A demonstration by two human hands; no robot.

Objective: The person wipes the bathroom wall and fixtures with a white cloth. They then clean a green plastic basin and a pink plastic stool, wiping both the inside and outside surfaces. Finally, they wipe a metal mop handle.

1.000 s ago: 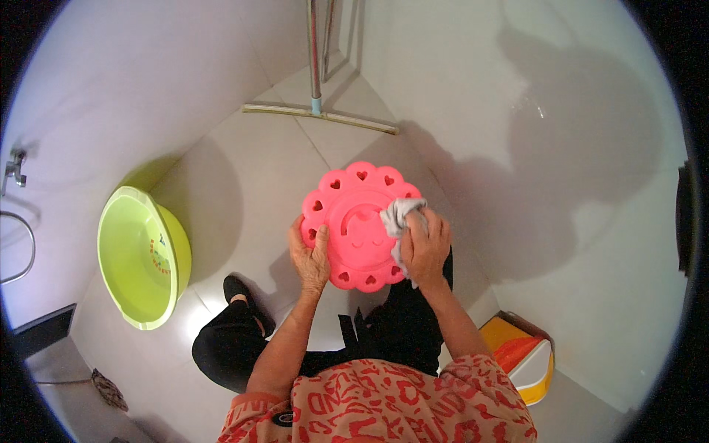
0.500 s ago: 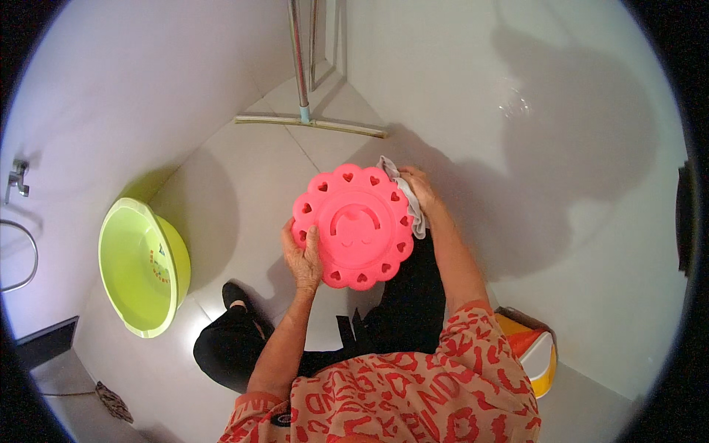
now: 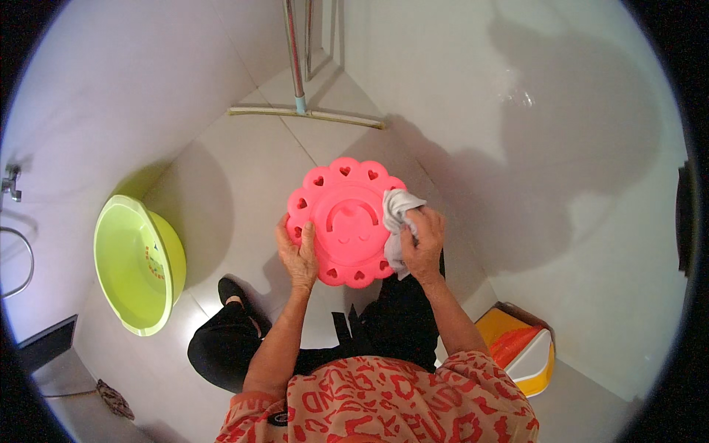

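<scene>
Pinching the left edge of a pink scalloped disc (image 3: pixel 348 232) between thumb and fingers, the left hand (image 3: pixel 299 255) holds it up over the tiled floor (image 3: pixel 258 170), in front of the black trousers (image 3: pixel 406 325). The grip of the right hand (image 3: pixel 423 251) is closed on a bunched grey cloth (image 3: pixel 401 207), which lies against the disc's right rim. A green basin (image 3: pixel 122 273) stands to the left, a squeegee (image 3: pixel 340 118) farther ahead
</scene>
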